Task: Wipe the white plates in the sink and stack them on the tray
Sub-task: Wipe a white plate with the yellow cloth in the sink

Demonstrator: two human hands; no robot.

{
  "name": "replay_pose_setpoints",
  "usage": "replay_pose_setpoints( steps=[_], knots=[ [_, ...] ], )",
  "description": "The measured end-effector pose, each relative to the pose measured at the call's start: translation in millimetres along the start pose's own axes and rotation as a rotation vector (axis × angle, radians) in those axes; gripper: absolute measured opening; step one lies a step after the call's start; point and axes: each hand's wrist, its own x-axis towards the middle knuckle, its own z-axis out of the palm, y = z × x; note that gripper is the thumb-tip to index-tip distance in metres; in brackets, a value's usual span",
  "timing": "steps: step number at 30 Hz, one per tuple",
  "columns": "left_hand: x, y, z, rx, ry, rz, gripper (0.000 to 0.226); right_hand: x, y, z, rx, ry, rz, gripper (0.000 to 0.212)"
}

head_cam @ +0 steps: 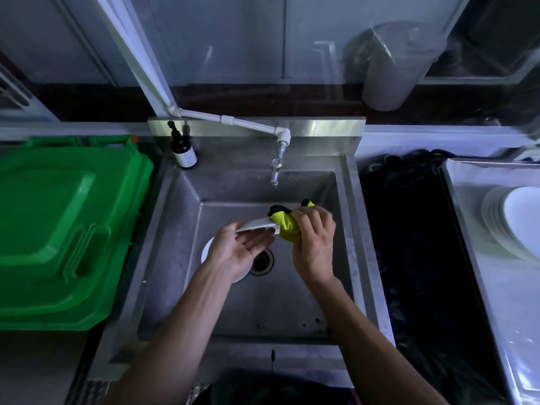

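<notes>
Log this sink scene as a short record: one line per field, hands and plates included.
left hand: holds a white plate edge-on over the sink
right hand: presses a yellow cloth on that plate's rim
in sink: another plate beside the drain
tray: at right, carrying stacked plates
tap: no water visible
left of sink: green bin

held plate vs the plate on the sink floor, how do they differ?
The held plate is lifted and tilted nearly edge-on; the sink plate lies flat by the drain. The held plate is gripped by the left hand and rubbed with the right hand's cloth; the sink plate is untouched, mostly hidden. Both are white.
</notes>
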Motion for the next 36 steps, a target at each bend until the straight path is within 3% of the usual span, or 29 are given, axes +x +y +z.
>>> replay_pose_setpoints(
  steps=[5,12,20,24,29,36],
  knots=[
    [-2.1,-13.8,10.7,-0.092,0.029,0.044,0.038,-12.7,27.2,-9.7,0.044,-0.099,-0.027,0.031],
    [5.8,-30.2,8.4,-0.036,0.123,0.153,0.036,-21.2,48.3,-20.6,0.118,-0.390,-0.058,0.042],
    [2.6,-48.7,-6.2,0.058,0.152,0.216,0.039,-14.3,25.9,-11.6,0.426,-0.584,0.246,0.051],
    [-3.2,-55.5,-11.7,0.090,0.149,0.252,0.038,-15.3,9.8,-5.7,0.464,-0.544,0.252,0.044],
    [-12.3,-55.2,-16.2,0.076,0.093,0.318,0.041,-30.9,-1.8,2.2,0.361,-0.497,0.006,0.039],
    [-19.6,-54.6,-26.0,0.035,0.050,0.341,0.037,-50.1,9.0,5.0,0.312,-0.494,0.083,0.043]
  ],
)
